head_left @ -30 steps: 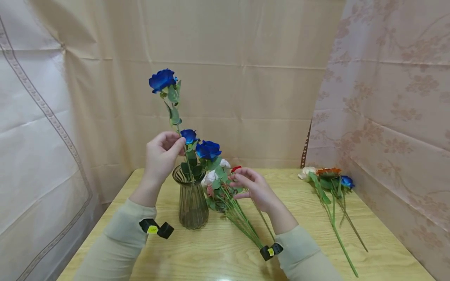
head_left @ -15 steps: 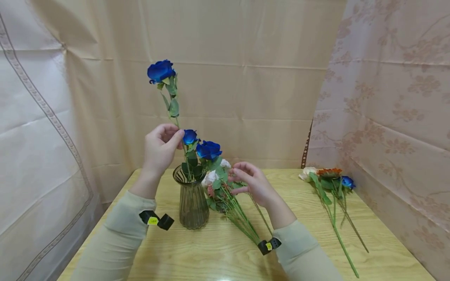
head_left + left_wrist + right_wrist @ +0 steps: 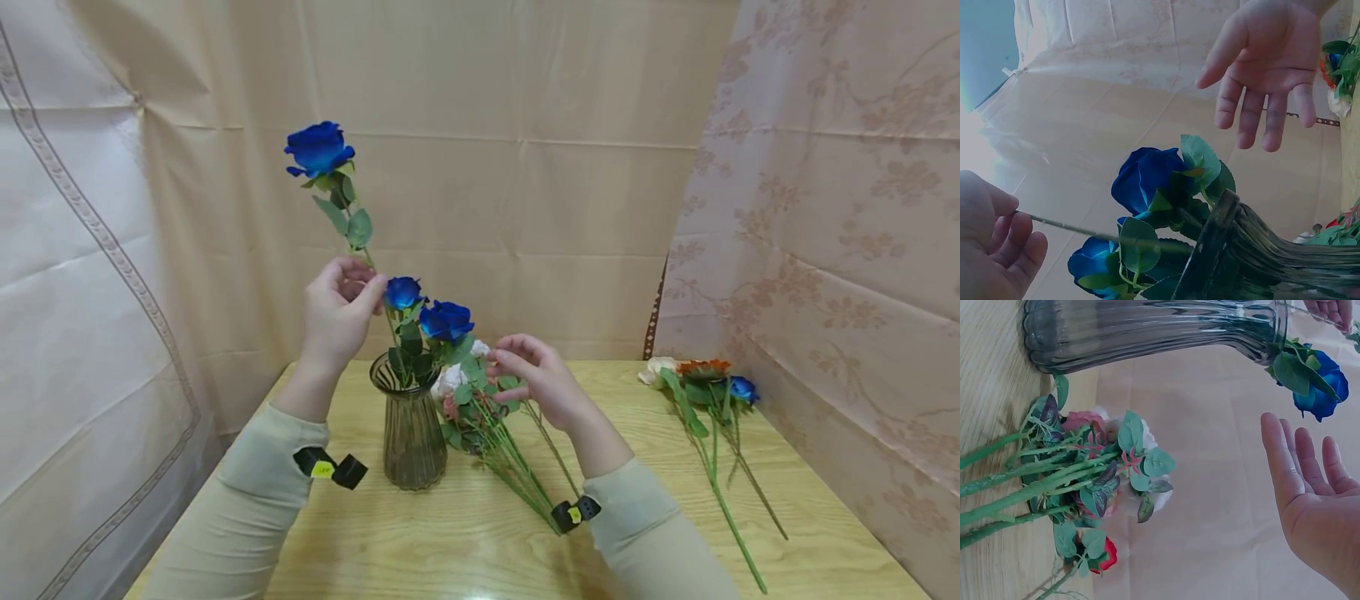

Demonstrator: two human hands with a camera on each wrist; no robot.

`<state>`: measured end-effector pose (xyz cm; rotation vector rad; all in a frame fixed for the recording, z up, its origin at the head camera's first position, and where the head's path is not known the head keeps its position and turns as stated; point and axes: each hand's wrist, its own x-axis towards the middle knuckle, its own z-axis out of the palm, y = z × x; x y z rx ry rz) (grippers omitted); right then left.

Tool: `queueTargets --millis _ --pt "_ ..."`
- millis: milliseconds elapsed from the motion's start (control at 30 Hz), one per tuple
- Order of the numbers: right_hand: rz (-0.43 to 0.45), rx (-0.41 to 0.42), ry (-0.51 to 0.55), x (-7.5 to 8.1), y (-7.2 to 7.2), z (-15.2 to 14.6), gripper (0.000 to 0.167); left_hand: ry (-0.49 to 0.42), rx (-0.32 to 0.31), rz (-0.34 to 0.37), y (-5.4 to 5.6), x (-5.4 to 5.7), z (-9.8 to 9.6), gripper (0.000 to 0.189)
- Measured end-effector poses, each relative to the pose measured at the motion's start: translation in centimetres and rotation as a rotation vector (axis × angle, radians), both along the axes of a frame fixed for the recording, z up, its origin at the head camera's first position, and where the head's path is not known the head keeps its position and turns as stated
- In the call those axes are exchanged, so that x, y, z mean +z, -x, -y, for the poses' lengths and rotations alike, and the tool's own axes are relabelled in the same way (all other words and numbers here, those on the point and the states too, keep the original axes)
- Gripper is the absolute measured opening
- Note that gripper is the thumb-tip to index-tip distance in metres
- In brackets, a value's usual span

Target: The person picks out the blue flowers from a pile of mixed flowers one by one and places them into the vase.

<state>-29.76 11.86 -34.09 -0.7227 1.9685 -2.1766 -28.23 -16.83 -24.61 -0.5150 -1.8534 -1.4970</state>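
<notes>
My left hand (image 3: 335, 321) pinches the stem of a tall blue rose (image 3: 318, 150) between thumb and fingers. That stem slants down into the mouth of a ribbed, smoky glass vase (image 3: 414, 442), its bloom leaning left, high above the rim. Two shorter blue roses, one left (image 3: 403, 292) and one right (image 3: 447, 321), rise from the same vase. Right of the vase, my right hand (image 3: 542, 383) hovers with relaxed fingers and holds nothing. In the right wrist view, its palm (image 3: 1322, 531) faces up, apart from the nearest blue rose (image 3: 1322, 387).
A bunch of pink and white flowers (image 3: 450, 381) with long green stems lies right of the vase, a red flower (image 3: 1107, 555) beside it. At the table's (image 3: 637, 550) right lie a white flower (image 3: 658, 370), an orange flower (image 3: 702, 368) and a blue one (image 3: 742, 389).
My left hand has risen slightly and shifted left, and the tall rose's bloom has moved up and left, tilting more. My right hand has risen slightly, with its fingers still loose.
</notes>
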Motion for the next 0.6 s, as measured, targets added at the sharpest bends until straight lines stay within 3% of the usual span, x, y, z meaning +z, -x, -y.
queueTargets --millis 333,600 --pt "0.002 0.001 -0.010 0.2 0.0 -0.1 0.036 0.098 0.054 -0.015 0.0 -0.5 0.6 0.018" --pt "0.006 0.004 -0.037 -0.1 -0.1 -0.1 0.040 0.157 0.085 0.014 -0.3 -1.2 1.1 0.022"
